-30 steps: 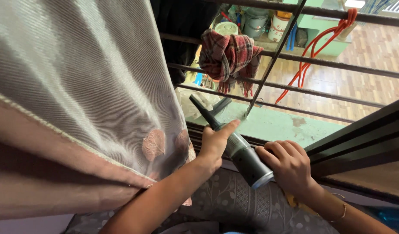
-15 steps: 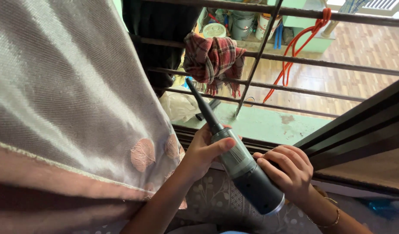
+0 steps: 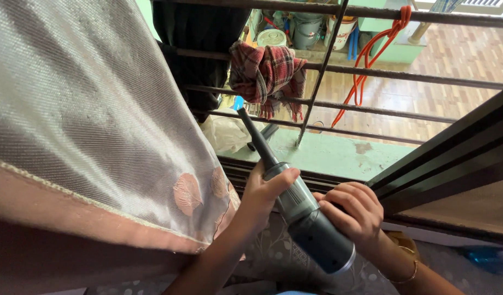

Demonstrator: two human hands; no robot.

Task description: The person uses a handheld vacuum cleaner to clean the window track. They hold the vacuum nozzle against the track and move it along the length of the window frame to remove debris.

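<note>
I hold a dark grey handheld vacuum (image 3: 303, 210) with both hands; its long black nozzle (image 3: 254, 135) points up and away toward the window sill. My left hand (image 3: 262, 191) wraps the front of the body just behind the nozzle. My right hand (image 3: 352, 210) grips the thicker rear part, a thin bracelet on that wrist. The nozzle tip hangs above the green sill (image 3: 339, 155), near the window's sliding track (image 3: 246, 169).
A grey curtain with a pink border (image 3: 98, 136) hangs at the left. Horizontal metal bars (image 3: 382, 76) cross the window, with a red plaid cloth (image 3: 268, 71) and an orange rope (image 3: 371, 54) on them. A dark window frame (image 3: 448, 158) runs at right. Buckets stand outside.
The vacuum has tilted and drawn slightly back toward me, its rear end lower. My left thumb has wrapped over the body. Both hands keep their hold.
</note>
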